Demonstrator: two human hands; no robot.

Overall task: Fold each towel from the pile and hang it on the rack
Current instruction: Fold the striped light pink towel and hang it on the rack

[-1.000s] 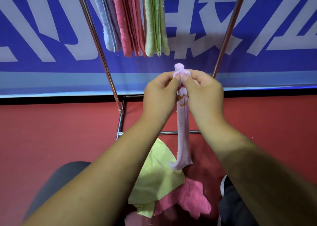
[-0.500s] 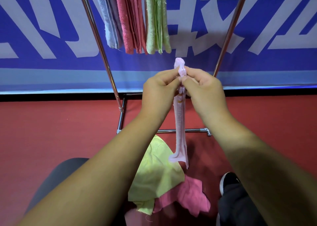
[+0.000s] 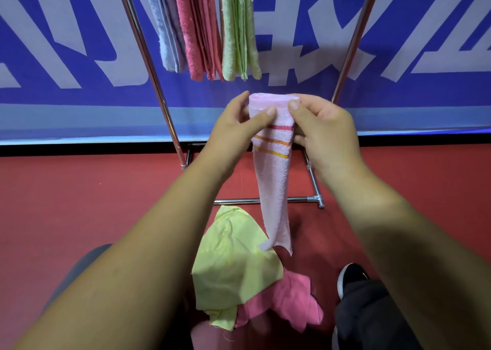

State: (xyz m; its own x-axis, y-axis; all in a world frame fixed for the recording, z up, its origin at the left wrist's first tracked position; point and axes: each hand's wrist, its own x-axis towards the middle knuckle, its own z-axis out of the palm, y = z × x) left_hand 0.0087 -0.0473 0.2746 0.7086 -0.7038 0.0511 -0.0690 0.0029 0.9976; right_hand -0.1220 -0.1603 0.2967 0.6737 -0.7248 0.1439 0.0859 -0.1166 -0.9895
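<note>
A pale pink towel (image 3: pixel 273 179) with red, orange and yellow stripes hangs in front of me, folded over at its top. My left hand (image 3: pixel 236 134) pinches its upper left edge and my right hand (image 3: pixel 324 134) pinches the upper right edge. Below it on the floor lies the pile: a yellow-green towel (image 3: pixel 233 267) over a pink towel (image 3: pixel 289 304). The metal rack (image 3: pixel 148 65) stands behind, and from its top hang a folded blue-grey towel (image 3: pixel 167 30), a red-pink towel (image 3: pixel 196 30) and a green towel (image 3: pixel 239 30).
A blue banner with white shapes (image 3: pixel 425 30) covers the wall behind the rack. The floor (image 3: pixel 79 203) is red. The rack's low crossbar (image 3: pixel 292 199) runs just beyond the pile. My black shoe (image 3: pixel 350 278) and dark trouser leg sit at the lower right.
The pink towel was held edge-on as a thin strip; my hands have turned and spread it, so its striped face now shows with the two top edges apart.
</note>
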